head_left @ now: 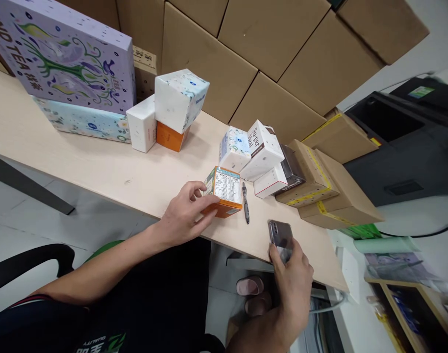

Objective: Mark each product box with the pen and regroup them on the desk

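My left hand reaches to the near left side of an orange box with a white printed label panel. Its fingers are apart and lie against the box's corner, not wrapped round it; the box stands on the table. At the table's front edge, my right hand grips the lower end of a dark smartphone between thumb and fingers, with its camera side up. A black pen lies between the orange box and the phone.
White-and-blue floral boxes, a Su-per Meal box and taped cartons stand behind the phone. A large purple tea box and smaller boxes fill the left back. Stacked cartons form a wall behind the table.
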The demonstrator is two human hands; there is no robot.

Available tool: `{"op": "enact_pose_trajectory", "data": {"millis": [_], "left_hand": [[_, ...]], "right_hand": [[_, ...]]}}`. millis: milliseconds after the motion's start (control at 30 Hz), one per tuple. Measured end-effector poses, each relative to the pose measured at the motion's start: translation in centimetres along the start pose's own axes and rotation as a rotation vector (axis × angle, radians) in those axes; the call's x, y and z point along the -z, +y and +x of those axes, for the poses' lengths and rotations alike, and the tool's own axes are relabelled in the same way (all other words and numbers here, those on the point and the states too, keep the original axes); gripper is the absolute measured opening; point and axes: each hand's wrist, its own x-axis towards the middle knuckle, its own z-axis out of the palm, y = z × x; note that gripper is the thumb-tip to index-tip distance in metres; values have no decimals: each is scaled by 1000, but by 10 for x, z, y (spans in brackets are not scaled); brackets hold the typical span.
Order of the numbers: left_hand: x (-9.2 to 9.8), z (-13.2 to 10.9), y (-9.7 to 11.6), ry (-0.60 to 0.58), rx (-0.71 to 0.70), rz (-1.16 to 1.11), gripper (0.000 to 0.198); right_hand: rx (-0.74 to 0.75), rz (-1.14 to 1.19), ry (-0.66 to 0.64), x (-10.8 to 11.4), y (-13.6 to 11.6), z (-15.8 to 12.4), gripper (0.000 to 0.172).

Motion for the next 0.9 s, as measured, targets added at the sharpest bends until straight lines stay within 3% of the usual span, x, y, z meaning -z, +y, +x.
{"op": "enact_pose_trajectory", "data": {"millis": [100, 233, 367, 467, 567, 733, 800, 900], "left_hand": [[-6, 10, 9, 12, -112, 218, 32], [-19, 26, 27, -122, -221, 405, 35], [-23, 33, 31, -230, -181, 503, 30], [-14, 39, 14, -275, -125, 460, 29], [-1, 52, -18, -343, -131, 449, 27], [8, 86, -73, -400, -91, 453, 50], [6, 99, -82, -393, -64, 470, 56], [-4, 114, -74, -403, -31, 538, 49]], "right_hand": [[8, -55, -43, -1, 2, 5, 85], [67, -42, -22, -4, 6, 7, 84], [158, -12, 158, -6, 4, 3, 90], [285, 77, 342, -8, -2, -2, 84], [399, 156, 485, -12, -11, -6, 62], [569, 222, 578, -23, -31, -10, 33], [606, 255, 589, -27, -40, -12, 27], [629, 355, 647, -36, -50, -13, 19]]}}
